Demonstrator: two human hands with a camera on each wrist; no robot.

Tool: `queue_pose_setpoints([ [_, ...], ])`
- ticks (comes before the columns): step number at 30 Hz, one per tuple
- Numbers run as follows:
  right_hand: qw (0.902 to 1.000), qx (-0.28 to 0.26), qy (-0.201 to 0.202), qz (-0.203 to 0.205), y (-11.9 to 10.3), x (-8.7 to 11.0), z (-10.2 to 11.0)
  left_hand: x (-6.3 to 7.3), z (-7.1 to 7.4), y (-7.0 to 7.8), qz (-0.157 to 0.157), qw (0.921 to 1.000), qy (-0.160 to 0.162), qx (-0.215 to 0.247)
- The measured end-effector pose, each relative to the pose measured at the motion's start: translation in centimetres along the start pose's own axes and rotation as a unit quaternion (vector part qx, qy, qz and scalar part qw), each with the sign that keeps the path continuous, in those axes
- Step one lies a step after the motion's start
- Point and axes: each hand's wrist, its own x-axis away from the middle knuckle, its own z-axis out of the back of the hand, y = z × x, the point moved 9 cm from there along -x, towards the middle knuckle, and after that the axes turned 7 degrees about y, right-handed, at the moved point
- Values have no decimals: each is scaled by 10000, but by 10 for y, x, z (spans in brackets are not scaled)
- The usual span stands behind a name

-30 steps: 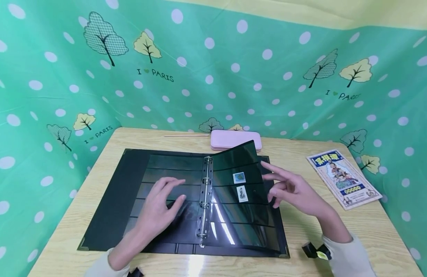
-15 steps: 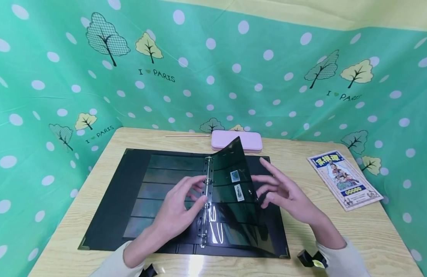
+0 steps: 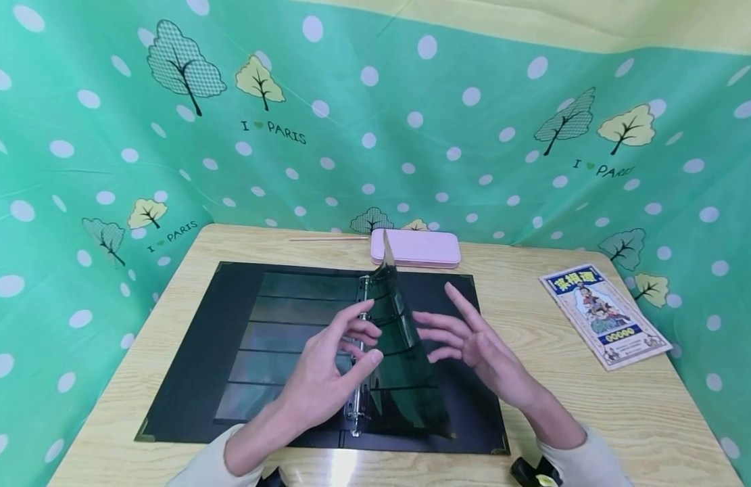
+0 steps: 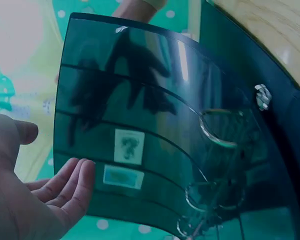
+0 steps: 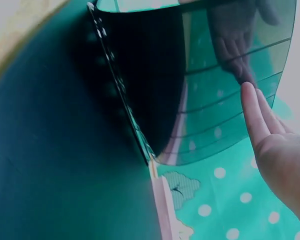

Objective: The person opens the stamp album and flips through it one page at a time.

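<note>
A black ring-bound stamp album (image 3: 186,352) lies spread on the table. One dark see-through page (image 3: 405,385) stands raised and bowed at the metal rings (image 3: 357,406). In the left wrist view two stamps show on that page, a pale one (image 4: 129,146) and a blue one (image 4: 123,177). My left hand (image 3: 329,368) hovers over the rings on the left side of the page, fingers loosely bent, holding nothing; contact is unclear. On the other side, my right hand (image 3: 481,348) has straight fingers, their fingertips (image 5: 247,90) against the page's back.
Behind the album sits a pink case (image 3: 414,247), with a thin stick (image 3: 329,238) to its left. A printed booklet (image 3: 606,314) lies at the table's right. A green dotted curtain (image 3: 375,135) surrounds the table at the back and sides.
The page has swung up and leftward from the right side, hiding its stamps from the head view. My right hand has moved left with it, and my left hand has moved right toward the rings.
</note>
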Motion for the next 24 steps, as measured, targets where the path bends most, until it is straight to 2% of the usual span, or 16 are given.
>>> queue_pose_setpoints([
  [5,9987,-393,-326,87,6,0,-15,-1,-6,2,229,9996,-80,149],
  [13,9971,-545,-534,-1,12,1,-25,0,-13,-4,703,9971,-65,279],
  [16,9969,-553,-556,2,11,1,-27,2,-15,-3,731,9970,-28,235],
  [21,9957,-646,-666,49,8,1,-31,3,-15,1,589,9981,-17,165],
  [24,9938,-776,-794,45,7,2,-35,3,-16,-1,705,9974,-10,124],
])
